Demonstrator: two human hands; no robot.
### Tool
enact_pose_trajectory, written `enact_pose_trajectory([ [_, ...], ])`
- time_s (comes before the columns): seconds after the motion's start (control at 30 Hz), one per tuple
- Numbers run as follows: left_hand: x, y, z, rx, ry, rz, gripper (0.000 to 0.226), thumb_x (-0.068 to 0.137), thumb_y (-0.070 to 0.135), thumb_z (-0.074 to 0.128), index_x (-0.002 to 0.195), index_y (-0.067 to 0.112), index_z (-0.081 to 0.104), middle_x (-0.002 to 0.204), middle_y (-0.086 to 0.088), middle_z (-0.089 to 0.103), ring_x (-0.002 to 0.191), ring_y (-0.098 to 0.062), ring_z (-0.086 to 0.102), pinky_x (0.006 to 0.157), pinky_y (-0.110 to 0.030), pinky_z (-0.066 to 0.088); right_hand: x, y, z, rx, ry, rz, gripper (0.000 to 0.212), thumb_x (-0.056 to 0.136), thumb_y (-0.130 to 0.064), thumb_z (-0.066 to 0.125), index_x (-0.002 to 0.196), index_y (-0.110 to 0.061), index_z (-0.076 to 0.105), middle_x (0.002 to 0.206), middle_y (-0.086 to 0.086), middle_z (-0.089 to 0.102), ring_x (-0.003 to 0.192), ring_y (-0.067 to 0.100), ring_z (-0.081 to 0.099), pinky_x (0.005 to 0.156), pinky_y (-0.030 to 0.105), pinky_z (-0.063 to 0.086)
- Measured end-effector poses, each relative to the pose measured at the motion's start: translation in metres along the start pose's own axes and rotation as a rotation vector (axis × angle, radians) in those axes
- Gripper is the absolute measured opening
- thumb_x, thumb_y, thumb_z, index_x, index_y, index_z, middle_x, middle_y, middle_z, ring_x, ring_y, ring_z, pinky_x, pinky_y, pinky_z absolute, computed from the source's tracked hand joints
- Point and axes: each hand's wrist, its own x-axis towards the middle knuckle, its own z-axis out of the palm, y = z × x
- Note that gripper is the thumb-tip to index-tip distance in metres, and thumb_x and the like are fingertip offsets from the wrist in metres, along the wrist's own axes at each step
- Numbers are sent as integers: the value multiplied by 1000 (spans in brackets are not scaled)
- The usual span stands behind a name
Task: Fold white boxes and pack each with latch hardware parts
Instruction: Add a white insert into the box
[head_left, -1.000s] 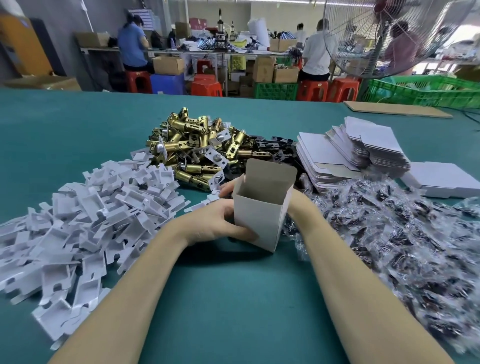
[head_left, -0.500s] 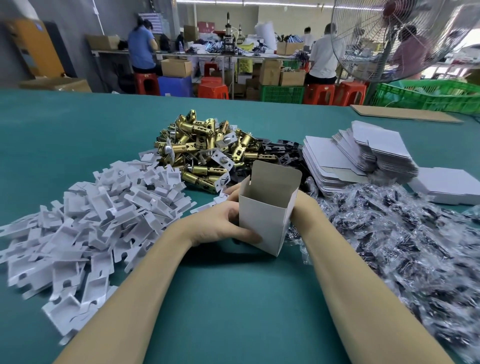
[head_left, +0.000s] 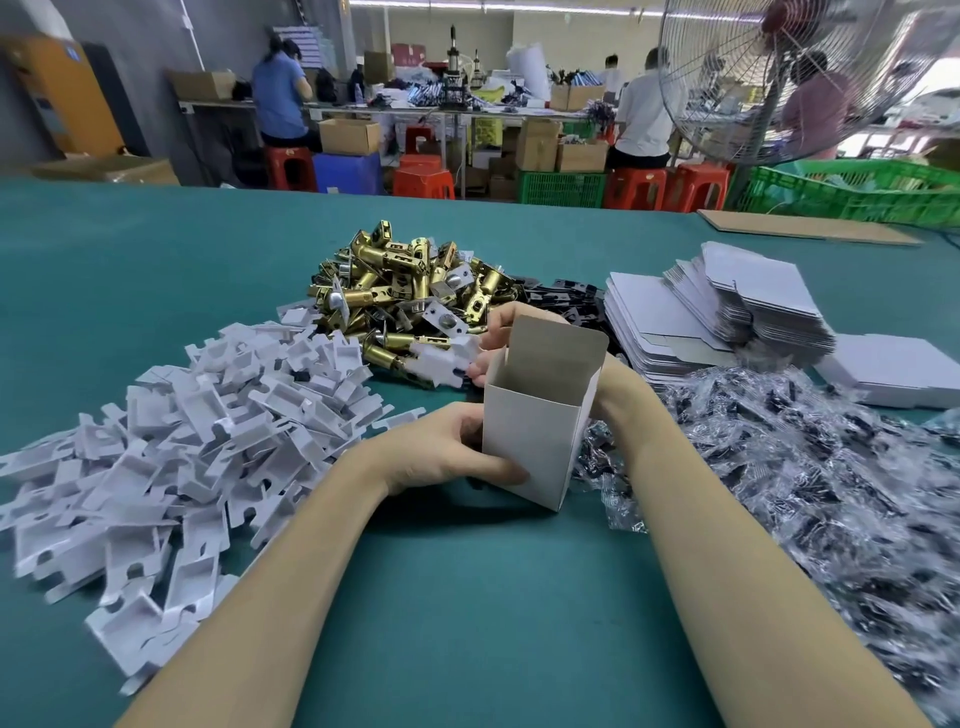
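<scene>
On green table (head_left: 156, 249), left hand (head_left: 441, 457) gripping upright white box (head_left: 530, 441), right hand (head_left: 498, 338) behind.

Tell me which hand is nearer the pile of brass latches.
Right. The right hand reaches behind the box, touching the brass latches; the left hand holds the box's near side, farther back.

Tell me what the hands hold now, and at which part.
The left hand grips the open white box at its lower left side. The right hand is behind it; its hold is hidden.

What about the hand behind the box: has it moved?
Yes. The right hand has reached out from behind the white box toward the brass latch pile; its fingers now touch parts at the pile's edge.
</scene>
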Motion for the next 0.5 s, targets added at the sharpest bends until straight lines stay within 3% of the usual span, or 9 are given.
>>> enact_pose_trajectory([
  [0.13,1,-2,0,-10,6,2,25,90,4,76,112,15,70,101,4,78,90,-5,69,79,-27,55,7,3,-7,-80,60,-75,20,92,1,67,92,-19,67,84,4,66,81,30,57,77,41,49],
  [0.2,2,-5,1,-21,31,17,28,87,10,79,113,12,71,108,-6,77,94,-11,68,80,-32,53,-2,-5,-7,-111,135,-155,22,89,-1,73,99,-18,64,86,6,67,69,24,63,64,31,54],
  [0.27,3,-7,5,-55,70,62,31,85,11,79,115,15,72,106,-4,77,94,-9,67,74,-25,53,-12,-19,-8,-63,217,-218,19,91,-6,73,104,-18,64,87,5,68,63,14,65,57,25,54],
  [0.4,6,-9,13,-71,197,117,39,85,12,82,113,36,72,106,4,76,96,-12,70,71,-32,57,-39,-53,-12,18,355,-363,18,93,-11,70,108,-21,66,97,2,75,75,13,69,59,20,52],
  [0.5,6,-9,14,-89,211,117,42,82,18,83,116,38,71,108,3,75,98,-20,70,71,-36,56,-63,-79,-15,9,362,-446,10,93,-10,70,100,-18,68,90,-2,75,75,13,67,62,19,51],
])
